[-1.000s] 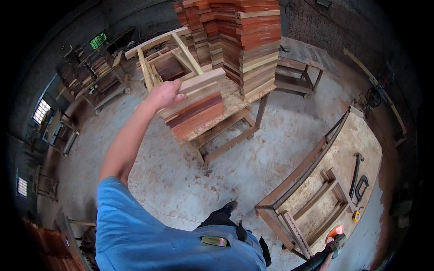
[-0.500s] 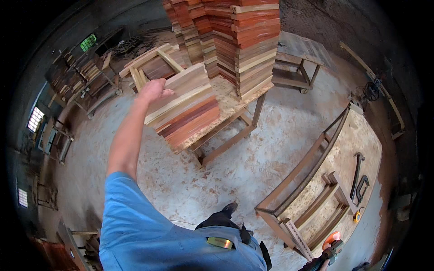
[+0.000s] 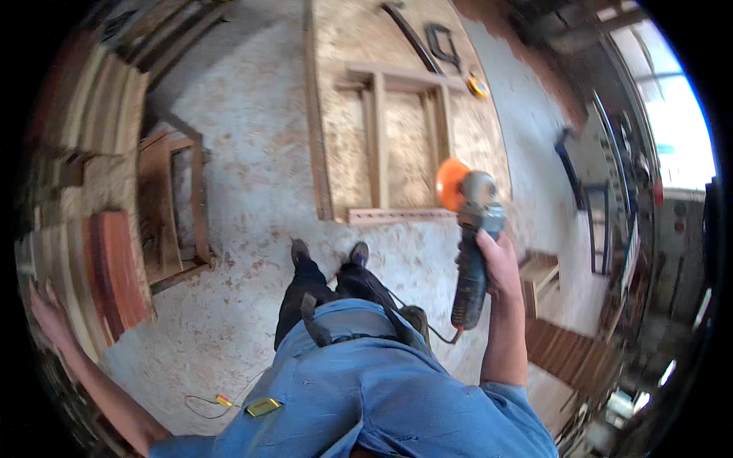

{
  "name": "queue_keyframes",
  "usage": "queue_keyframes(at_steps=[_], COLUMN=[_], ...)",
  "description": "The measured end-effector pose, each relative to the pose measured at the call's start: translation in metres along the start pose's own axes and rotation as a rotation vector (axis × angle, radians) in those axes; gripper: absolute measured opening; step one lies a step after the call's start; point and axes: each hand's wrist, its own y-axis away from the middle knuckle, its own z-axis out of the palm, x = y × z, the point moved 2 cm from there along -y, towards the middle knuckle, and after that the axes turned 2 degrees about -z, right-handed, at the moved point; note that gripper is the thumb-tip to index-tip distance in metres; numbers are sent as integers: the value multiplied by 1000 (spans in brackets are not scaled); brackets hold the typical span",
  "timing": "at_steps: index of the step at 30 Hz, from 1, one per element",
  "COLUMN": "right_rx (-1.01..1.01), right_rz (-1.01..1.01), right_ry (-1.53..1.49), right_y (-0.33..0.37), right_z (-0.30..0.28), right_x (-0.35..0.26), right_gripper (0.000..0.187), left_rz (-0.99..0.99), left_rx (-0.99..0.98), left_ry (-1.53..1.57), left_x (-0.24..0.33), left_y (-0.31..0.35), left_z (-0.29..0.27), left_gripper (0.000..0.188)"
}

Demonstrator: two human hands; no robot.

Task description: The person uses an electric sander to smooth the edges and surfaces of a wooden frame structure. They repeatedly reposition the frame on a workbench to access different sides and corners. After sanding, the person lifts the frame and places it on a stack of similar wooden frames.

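My right hand [image 3: 500, 263] is wrapped round the body of an angle grinder [image 3: 471, 278], with its orange disc [image 3: 452, 183] uppermost. A cord runs from the tool's lower end toward my waist. The disc appears beside the end of a slatted wooden frame [image 3: 379, 137] lying on the workbench [image 3: 343, 46]; whether they touch I cannot tell. At the far left my left hand [image 3: 52, 317] has its fingers apart by a stack of pale and reddish boards [image 3: 114, 267]. Blur there hides whether it touches the wood.
Beyond the frame, a black bar tool [image 3: 412, 38], a C-clamp [image 3: 443, 47] and a yellow tape measure [image 3: 478, 85] lie on the bench. A slatted wooden piece [image 3: 569, 355] is at the right. A thin cord with a yellow connector [image 3: 223, 400] trails on the floor.
The view has swung right, bringing the bench in front and the board stack to the left edge. The grinder has come up into full view. My left hand's fingers have spread.
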Motion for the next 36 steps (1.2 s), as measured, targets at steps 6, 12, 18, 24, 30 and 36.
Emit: queue_keyframes(at_steps=[6,12,18,24,30,36], right_rx=[-33,-77,-121,65,379,343], right_rz=[193,171,127,205,332,360], right_ry=[246,350,266,352,182,165], right_y=[0,10,3,1,-1,3], right_z=[42,76,105,61,-20,-33], right_x=[39,68,76,75,92,95], right_gripper=[41,54,58,55,49,44], left_rz=[197,472,688,782,871,961], left_rx=[-560,-891,-988,-973,-925,-798], left_ry=[812,1026,1194,1207,1212,1150], left_x=[323,478,541,559,576,604], left_y=[91,191,209,216,211,224], left_z=[28,-4,-58,-60,-78,-90], left_gripper=[40,38,38,40,45,48])
